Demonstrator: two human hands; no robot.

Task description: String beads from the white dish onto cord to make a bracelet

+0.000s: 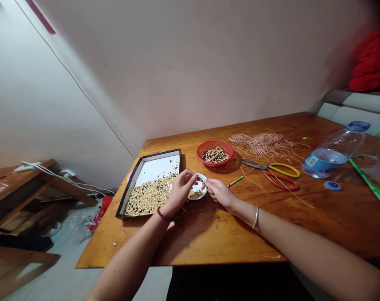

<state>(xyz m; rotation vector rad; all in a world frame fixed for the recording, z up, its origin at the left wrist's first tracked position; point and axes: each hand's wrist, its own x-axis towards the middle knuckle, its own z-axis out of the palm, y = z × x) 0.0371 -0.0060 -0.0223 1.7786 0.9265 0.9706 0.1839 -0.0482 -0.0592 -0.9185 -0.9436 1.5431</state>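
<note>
Beads [149, 194]: small, mostly pale with dark ones mixed in, spread across the lower part of the black-edged tray [122, 200]; some lie in the white dish [203, 177] beneath the hands.
Bead handling: each is probably light, hard and quick to roll; best pinched across its sides between thumb and fingertip, leaving any hole free.
Left grip [182, 186]: thumb and forefinger curve together over the dish's left side; whether they hold anything is too small to tell.
Right grip [219, 193]: fingertips drawn close together at the dish's right edge, other fingers curled; what lies between them cannot be made out.
Red basket [198, 155]: behind the dish, holding beaded strands [215, 155].
Bench [240, 238]: wooden; to the right lie scissors [265, 168], with a loose heap of pinkish cord [260, 144] behind them.
</note>
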